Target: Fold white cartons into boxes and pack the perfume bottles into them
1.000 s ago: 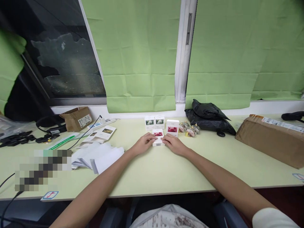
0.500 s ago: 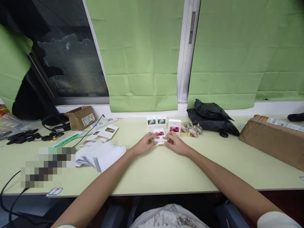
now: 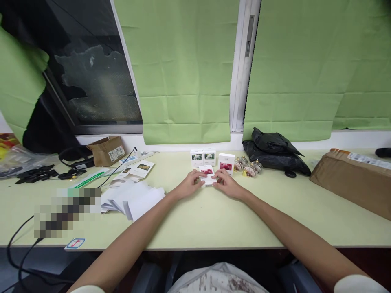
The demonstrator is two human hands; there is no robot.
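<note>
Between my two hands is a small white box with a pink flower picture, tilted back on the table. My left hand grips its left edge, fingers curled over the front and thumb low. On the opposite edge my right hand holds it in the same way. Just behind, to the right, an upright white box carries a similar pink flower picture. Two white boxes with white flower pictures stand side by side behind the held one. Several ornate glass bottles with gold parts lie to the right.
Flattened white cartons and papers lie to the left, near a blurred-out object with cables. An open brown carton and a power strip are at the back left. Black plastic bags and a large brown box occupy the right.
The held box's front now tips slightly, with its barcode end showing more clearly. Both hands stay on it. The whole view has shifted a little.
</note>
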